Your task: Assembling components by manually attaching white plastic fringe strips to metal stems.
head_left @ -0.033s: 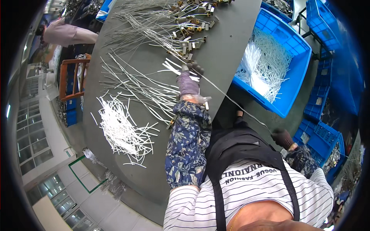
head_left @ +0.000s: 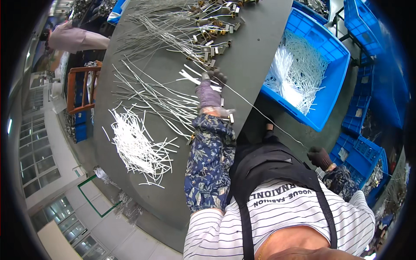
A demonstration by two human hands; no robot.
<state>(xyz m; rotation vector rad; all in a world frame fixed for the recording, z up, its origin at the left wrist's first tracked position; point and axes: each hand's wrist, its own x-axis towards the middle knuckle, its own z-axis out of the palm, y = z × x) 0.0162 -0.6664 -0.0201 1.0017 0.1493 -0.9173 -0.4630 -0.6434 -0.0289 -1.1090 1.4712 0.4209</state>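
Note:
My left hand [head_left: 211,89], in a purple-grey glove, is closed over the grey table [head_left: 242,60] around several short white tubes [head_left: 190,77]. A long thin white wire [head_left: 255,108] runs from its fingers, over the table edge and down in a slack curve to my right hand [head_left: 320,158]. That hand, in a dark glove, is closed at the wire's far end, beside my hip; its fingertips are small and hard to make out. Left of my forearm lie loose white wires [head_left: 160,102] with small metal ends, partly under my sleeve.
A heap of cut white tubes [head_left: 138,147] lies at the table's near left. Wires with brass and grey metal parts [head_left: 212,39] cover its far end. A blue crate [head_left: 318,123] of white tubes stands right of the table. Another person [head_left: 71,38] is at far left.
My left hand has shifted very slightly left with the tubes. My right hand has moved a little to the right and down, and the wire has shifted slightly.

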